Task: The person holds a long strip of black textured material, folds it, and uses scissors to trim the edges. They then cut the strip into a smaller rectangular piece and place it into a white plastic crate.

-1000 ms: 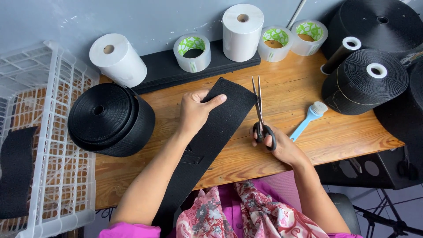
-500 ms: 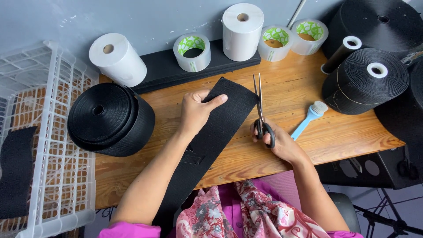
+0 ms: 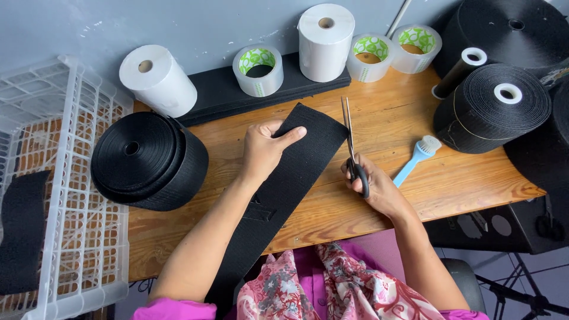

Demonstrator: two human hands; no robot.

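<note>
Left hand presses flat, fingers spread, on the black webbing strip (mid-frame); right hand grips closed scissors, blades pointing up-frame.

My left hand covers part of the black strip, whose lower end disappears under my arm. The top-right big black roll is cropped off-frame.

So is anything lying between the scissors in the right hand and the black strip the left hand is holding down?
Nothing visible does. The scissors in the right hand lie beside the right edge of the black strip, with only bare wooden table around them. The left hand presses the strip further left, and the blue brush lies off to the right.
</note>
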